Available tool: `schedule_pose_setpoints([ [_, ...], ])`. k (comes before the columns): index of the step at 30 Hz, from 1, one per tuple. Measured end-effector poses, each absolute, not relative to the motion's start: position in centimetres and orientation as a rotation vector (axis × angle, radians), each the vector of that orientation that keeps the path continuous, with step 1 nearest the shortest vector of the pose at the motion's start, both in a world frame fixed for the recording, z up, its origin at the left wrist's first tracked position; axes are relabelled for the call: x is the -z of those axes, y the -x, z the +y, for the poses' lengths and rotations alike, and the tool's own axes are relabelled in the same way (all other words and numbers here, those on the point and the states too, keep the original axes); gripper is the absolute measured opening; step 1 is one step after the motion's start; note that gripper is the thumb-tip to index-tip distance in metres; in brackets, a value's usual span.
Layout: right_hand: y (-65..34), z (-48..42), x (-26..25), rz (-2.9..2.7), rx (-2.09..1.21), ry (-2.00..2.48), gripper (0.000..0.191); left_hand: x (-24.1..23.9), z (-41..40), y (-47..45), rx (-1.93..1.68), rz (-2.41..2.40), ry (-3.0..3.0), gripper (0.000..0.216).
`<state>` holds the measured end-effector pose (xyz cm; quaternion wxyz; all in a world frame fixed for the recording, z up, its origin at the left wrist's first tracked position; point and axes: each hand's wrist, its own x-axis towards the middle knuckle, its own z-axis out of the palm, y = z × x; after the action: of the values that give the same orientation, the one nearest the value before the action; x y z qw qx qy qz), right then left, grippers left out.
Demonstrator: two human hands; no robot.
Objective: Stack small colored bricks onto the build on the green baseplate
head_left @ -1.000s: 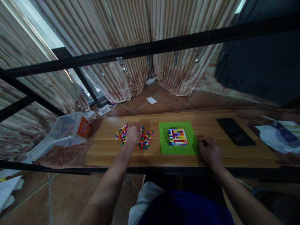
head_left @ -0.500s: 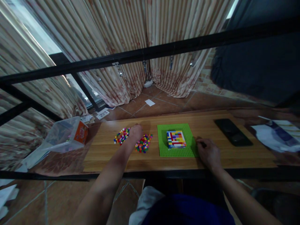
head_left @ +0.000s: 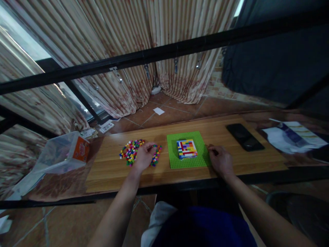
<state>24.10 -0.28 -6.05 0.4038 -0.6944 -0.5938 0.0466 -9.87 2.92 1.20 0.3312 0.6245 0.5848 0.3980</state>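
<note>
A heap of small coloured bricks lies on the wooden board. My left hand rests on the heap with its fingers curled into the bricks; what they hold is hidden. To the right sits a green baseplate with a square block of stacked coloured bricks in its middle. My right hand lies on the board at the plate's right edge, fingers curled and touching the plate.
A black phone lies at the board's back right. White papers lie further right. A clear plastic box with an orange label stands to the left. A black bar crosses above, with curtains behind.
My left hand has drawn back a little over the heap toward me. The camera has turned, so everything sits further left. The right hand stays at the plate's edge.
</note>
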Motion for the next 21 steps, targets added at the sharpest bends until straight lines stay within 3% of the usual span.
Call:
schedule_pose_setpoints([
  [8,-24.0,-0.3,6.0,-1.489,-0.106,1.76,0.027,-0.7,0.0,7.5,-1.132,1.359,-1.456,0.011],
  [21,-24.0,-0.4,5.8,-1.476,-0.146,1.733,0.029,2.8,-0.4,6.3,-1.02,1.607,-1.475,0.019],
])
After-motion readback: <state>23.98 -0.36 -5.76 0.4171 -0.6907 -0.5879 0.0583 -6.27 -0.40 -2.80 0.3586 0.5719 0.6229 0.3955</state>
